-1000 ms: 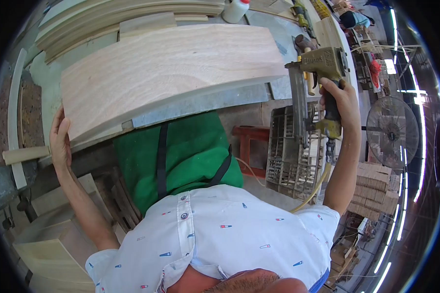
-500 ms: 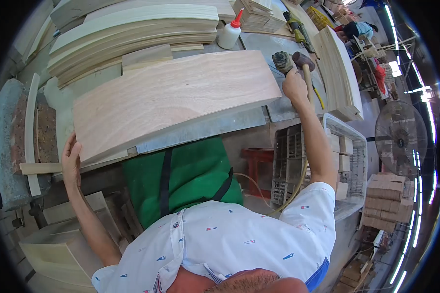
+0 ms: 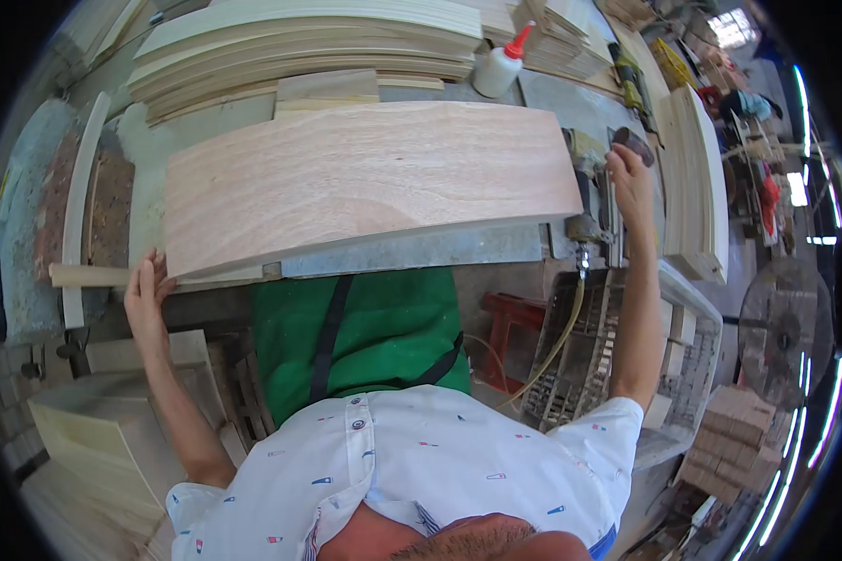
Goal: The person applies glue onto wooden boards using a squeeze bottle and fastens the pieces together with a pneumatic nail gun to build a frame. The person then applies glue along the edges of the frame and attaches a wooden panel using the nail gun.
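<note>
A wide, slightly curved-looking wooden panel lies across the workbench in front of me. My left hand is at its near left corner, fingers bent against the edge. Beyond the panel's right end, my right hand is closed at a mallet with a dark round head; hand and forearm hide most of its handle. Between that hand and the panel lies an air nail gun, joined to a yellowish hose.
Stacked boards line the back, with a red-tipped glue bottle beside them. More boards and a green power tool are at right. A plastic crate holds wood blocks below. A wooden strip juts out at left.
My right hand has left the nail gun, which now lies beside the panel, and has closed at the mallet. My left hand stays at the panel's corner. The camera view has shifted.
</note>
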The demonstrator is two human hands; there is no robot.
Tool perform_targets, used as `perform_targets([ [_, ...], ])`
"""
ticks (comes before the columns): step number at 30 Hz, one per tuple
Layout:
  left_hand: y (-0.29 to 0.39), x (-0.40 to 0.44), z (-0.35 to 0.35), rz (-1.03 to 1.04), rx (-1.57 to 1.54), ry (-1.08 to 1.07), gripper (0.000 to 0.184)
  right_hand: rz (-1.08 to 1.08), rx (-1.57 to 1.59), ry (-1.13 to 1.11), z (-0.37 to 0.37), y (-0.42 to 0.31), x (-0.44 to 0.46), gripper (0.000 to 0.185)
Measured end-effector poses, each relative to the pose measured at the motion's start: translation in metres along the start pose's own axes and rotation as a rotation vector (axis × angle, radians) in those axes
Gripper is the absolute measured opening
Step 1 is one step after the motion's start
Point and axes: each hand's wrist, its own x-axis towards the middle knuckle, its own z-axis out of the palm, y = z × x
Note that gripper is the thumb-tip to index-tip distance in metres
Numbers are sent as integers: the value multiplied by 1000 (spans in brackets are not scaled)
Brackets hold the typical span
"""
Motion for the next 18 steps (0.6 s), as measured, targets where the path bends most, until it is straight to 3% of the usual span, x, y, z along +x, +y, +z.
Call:
perform_targets([
  [2,-19,-31,-7,111,103,139,29,-67,154,-5,-2,-86,-5,38],
  [3,-22,-52,3,142,74,59,25,-97,233,-9,4,-126,-10,37],
  [5,-26,-93,41,-45,-14,-104,20,-273,317,-122,43,-166,-2,35],
  [7,-26,-120,79,-178,-76,-360,29,-443,298,-234,83,-205,8,35],
  [10,-37,-133,124,-199,-224,-595,40,-646,169,-337,129,-257,10,34],
  [12,-35,-135,145,-156,-236,-667,42,-729,134,-366,138,-278,6,33],
  [15,-30,-136,154,-81,-247,-643,43,-631,81,-547,129,-289,-1,32],
  [18,-9,-129,132,127,-95,-502,37,-707,100,-246,117,-239,4,32],
])
